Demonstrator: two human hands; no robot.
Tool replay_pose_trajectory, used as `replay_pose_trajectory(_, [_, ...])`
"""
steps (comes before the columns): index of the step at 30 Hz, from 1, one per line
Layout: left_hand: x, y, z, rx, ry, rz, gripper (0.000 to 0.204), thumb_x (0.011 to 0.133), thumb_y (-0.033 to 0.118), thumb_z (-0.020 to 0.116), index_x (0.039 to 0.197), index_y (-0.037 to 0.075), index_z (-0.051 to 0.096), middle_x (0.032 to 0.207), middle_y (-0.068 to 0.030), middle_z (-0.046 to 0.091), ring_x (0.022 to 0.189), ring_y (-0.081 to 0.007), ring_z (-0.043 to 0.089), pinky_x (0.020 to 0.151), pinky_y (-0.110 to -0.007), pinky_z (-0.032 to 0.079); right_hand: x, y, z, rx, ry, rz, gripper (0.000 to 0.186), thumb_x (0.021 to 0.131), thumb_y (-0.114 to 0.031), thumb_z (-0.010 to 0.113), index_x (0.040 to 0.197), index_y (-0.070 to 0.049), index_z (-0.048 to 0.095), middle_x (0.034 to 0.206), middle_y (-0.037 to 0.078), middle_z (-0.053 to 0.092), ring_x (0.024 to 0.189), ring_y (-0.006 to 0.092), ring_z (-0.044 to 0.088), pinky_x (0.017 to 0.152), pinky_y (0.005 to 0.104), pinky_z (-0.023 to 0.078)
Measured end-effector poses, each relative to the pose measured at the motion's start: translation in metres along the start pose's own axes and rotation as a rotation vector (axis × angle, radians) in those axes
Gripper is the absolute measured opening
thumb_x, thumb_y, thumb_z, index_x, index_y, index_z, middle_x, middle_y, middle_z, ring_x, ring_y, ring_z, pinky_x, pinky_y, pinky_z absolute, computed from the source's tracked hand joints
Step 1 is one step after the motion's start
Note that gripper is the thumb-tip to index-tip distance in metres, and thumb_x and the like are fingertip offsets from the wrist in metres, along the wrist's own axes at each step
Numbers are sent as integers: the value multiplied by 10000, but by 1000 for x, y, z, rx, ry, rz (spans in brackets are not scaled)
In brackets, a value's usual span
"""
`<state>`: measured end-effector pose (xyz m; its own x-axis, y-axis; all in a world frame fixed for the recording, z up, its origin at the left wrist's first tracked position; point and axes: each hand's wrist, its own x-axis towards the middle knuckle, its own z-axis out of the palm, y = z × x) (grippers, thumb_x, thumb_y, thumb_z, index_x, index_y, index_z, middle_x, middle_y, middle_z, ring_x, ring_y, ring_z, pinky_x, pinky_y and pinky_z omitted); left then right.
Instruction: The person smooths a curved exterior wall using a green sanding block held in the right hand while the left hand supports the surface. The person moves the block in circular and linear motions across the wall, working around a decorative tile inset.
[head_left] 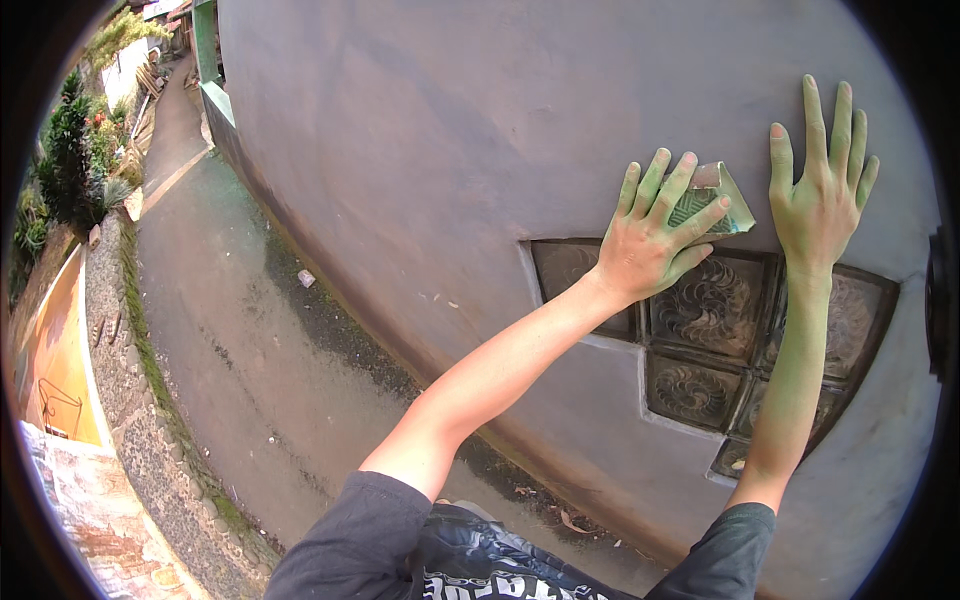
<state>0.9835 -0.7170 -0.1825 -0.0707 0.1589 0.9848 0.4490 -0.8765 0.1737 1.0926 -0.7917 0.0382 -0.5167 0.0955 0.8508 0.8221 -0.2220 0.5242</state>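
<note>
My left hand (645, 235) lies on the grey wall (450, 180) just above a glass-block window (700, 310). Under its fingers is a folded piece of sandpaper (735, 205), greenish with a patterned face and a brownish curled edge. The index and middle fingers cross the sheet, and the thumb sits below it, near the top of the glass. Farther right, my right hand (818, 205) rests flat on the wall with fingers spread and nothing in it. Its forearm passes in front of the window. Green dust coats both hands and the right forearm.
A paved lane (230, 290) runs along the wall's foot on the left, edged by a mossy stone strip (150, 400). Plants (75, 150) and an orange panel (65, 355) stand beyond it. A dark object (940, 300) juts in at the right rim.
</note>
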Motion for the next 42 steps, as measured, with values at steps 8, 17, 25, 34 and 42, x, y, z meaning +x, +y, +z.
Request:
replay_pose_trajectory(8, [-75, -143, -82, 85, 334, -549, 645, 1111, 346, 508, 1663, 72, 315, 1713, -262, 237, 1568, -507, 232, 1265, -587, 222, -9, -4, 7, -60, -13, 34, 524, 1043, -554, 565, 1552, -437, 525, 1678, -33, 439, 1541, 293, 409, 1261, 613, 305])
replay_pose_trajectory(17, [-18, -66, -26, 261, 185, -308, 649, 1092, 335, 558, 1667, 126, 340, 1708, -268, 245, 1577, -497, 214, 1258, -628, 217, -8, -6, 7, 5, 51, -27, 530, 1056, -534, 557, 1572, -425, 504, 1682, -5, 434, 1537, 325, 411, 1242, 644, 304])
replay_pose_trajectory(25, [-71, -136, -67, 168, 381, -443, 654, 1090, 345, 539, 1665, 108, 338, 1700, -278, 243, 1570, -445, 269, 1257, -562, 245, -6, -7, 4, -22, 24, -38, 538, 1042, -511, 596, 1566, -420, 515, 1676, 15, 441, 1536, 327, 415, 1233, 654, 317])
replay_pose_trajectory(34, [-23, 16, 10, 149, 253, -365, 699, 1065, 340, 580, 1689, 171, 314, 1697, -319, 176, 1551, -591, 180, 1228, -692, 200, -6, -11, -6, 30, -95, -36, 551, 1023, -452, 628, 1530, -244, 568, 1658, 152, 431, 1537, 378, 384, 1260, 607, 272])
replay_pose_trajectory(42, [-71, -83, -53, 188, 161, -371, 688, 1095, 327, 539, 1685, 93, 276, 1695, -316, 210, 1554, -528, 240, 1243, -607, 264, -31, 57, -48, 3, -34, -99, 542, 1052, -527, 564, 1573, -380, 525, 1696, 22, 415, 1553, 290, 395, 1266, 551, 295])
